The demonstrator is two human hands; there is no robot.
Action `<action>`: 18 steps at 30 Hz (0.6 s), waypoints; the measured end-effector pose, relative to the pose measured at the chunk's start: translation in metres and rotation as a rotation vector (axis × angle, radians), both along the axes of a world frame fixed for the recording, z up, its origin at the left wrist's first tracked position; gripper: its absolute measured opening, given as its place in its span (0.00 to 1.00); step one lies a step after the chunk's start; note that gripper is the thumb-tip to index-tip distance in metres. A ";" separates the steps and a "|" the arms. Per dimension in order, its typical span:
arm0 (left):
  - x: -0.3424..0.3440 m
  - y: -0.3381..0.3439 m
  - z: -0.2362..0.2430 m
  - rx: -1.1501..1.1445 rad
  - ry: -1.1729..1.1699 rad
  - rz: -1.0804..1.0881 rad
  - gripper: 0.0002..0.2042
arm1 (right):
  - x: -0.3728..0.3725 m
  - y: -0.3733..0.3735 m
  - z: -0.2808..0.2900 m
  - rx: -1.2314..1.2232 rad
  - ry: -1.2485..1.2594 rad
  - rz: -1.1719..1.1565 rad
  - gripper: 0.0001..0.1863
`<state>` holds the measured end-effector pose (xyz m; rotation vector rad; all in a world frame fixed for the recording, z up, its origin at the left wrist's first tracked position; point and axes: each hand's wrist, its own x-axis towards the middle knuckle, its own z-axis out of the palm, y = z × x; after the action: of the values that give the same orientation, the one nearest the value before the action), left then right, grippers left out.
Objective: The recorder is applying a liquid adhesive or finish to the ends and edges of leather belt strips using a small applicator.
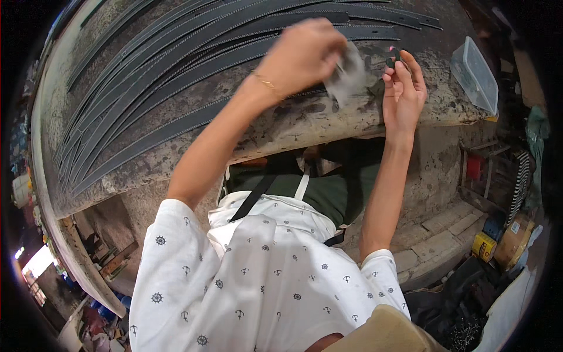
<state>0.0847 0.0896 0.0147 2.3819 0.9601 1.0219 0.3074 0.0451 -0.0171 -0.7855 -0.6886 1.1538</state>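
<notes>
My left hand [308, 53], smeared by motion, is closed on a crumpled, greyish-white piece [347, 76] of thin cloth or plastic that hangs below the fingers. Its exact material is blurred. To the right, my right hand [406, 88] is raised over the bench edge, pinching a small dark object [392, 61] with a pinkish spot at its top. I cannot make out its kind. Beneath and left of my left hand lie several dark grey belt strips [193, 44] with pale stitching along their edges. Some right-hand ends [402, 19] show holes.
A worn, stained workbench [281, 130] curves across in front of me. On its right end, a clear plastic box [476, 76] stands tilted. Below at right are a metal frame [489, 170], a yellow box [484, 246] and a brown carton [514, 242].
</notes>
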 end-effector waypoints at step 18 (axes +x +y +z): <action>-0.007 -0.054 -0.025 0.227 0.268 0.088 0.13 | 0.004 0.003 -0.006 0.071 0.183 0.047 0.11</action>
<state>0.0773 0.0358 -0.0099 2.7394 1.1017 0.8989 0.3110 0.0486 -0.0233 -0.5985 -0.5942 1.2203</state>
